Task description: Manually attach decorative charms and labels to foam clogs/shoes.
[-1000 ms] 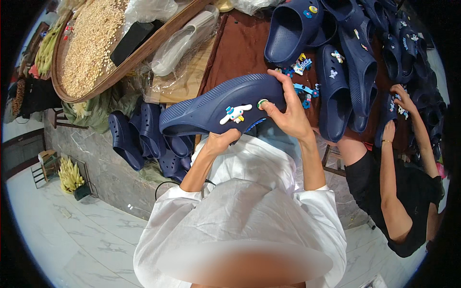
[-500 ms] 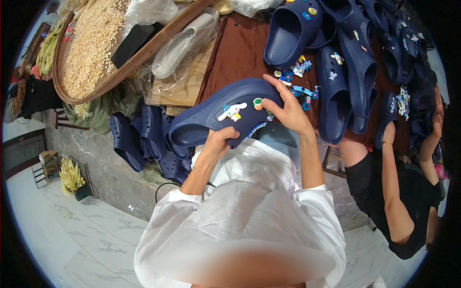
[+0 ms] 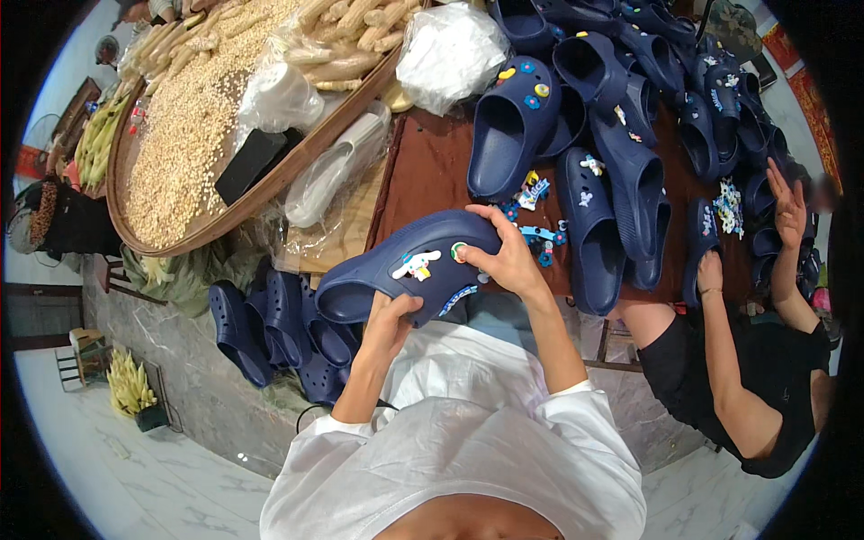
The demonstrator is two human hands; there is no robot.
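Observation:
A navy blue clog [image 3: 369,279] is held tilted over my lap, at the table's front edge. My left hand [image 3: 390,322] is closed on its lower edge, thumb outside and the other fingers partly hidden. On the toe end, my right hand [image 3: 506,256] is closed too, its thumb pressing a small round green-and-red charm [image 3: 459,253] and its index finger along the top. A white dog-shaped charm [image 3: 417,265] and a blue lettered charm [image 3: 457,300] are fixed to the same clog. Beyond my right hand, loose charms [image 3: 543,236] lie on the brown table.
Many navy clogs [image 3: 594,234] cover the table's right side; more [image 3: 283,315] hang or stand at lower left. A round tray [image 3: 171,243] holds corn kernels, cobs and a black box. A bagged pale clog [image 3: 337,171] lies beside it. At right, another person's hand [image 3: 709,270] reaches into a clog.
The view has tilted upward, so the table's far side shows more and things sit lower. Both my hands keep hold of the clog, my right thumb now over the round charm. The other person's far hand is raised.

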